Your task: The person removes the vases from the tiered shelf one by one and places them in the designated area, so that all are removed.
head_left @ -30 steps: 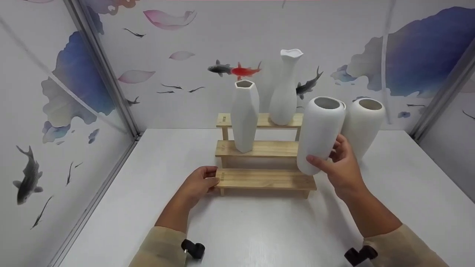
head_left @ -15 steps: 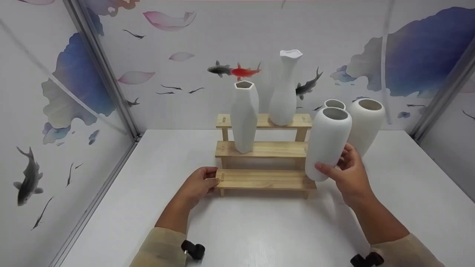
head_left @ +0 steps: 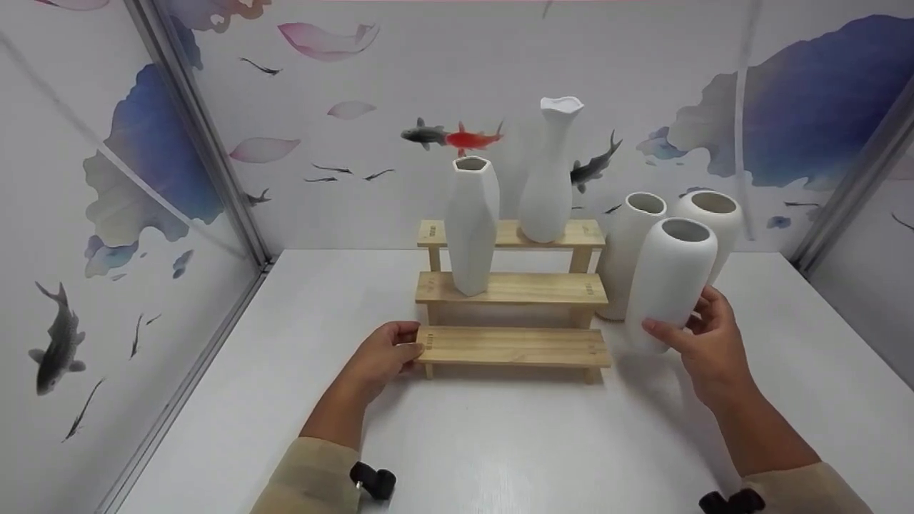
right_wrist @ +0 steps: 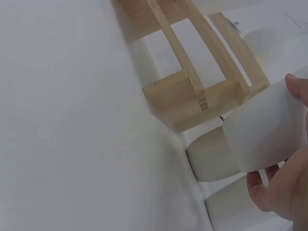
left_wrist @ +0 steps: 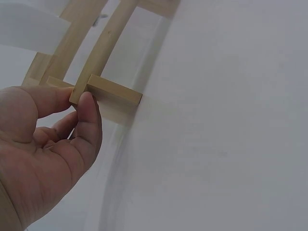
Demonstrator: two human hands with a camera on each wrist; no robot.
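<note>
My right hand (head_left: pixel 714 350) grips a smooth white vase (head_left: pixel 671 285) low on its side, thumb across the front. In the right wrist view the held vase (right_wrist: pixel 267 127) is raised above the table, its base over that of another vase. My left hand (head_left: pixel 385 353) pinches the left end of the lowest step of a three-step wooden stand (head_left: pixel 514 346); the left wrist view has thumb and finger on that board end (left_wrist: pixel 79 94). A faceted white vase (head_left: pixel 471 228) stands on the middle step. On the top step is a tall white vase with a wavy rim (head_left: pixel 550 171).
Two more rounded white vases stand right of the stand: one (head_left: pixel 628 257) beside its right end, another (head_left: pixel 725 235) farther right, partly hidden behind the held vase. A white table (head_left: pixel 457 442) lies beneath, with painted panel walls (head_left: pixel 343 193) at the back and sides.
My right hand has carried the held vase rightward and down, away from over the stand's right end, uncovering the vase behind it. The left hand stays at the lowest step.
</note>
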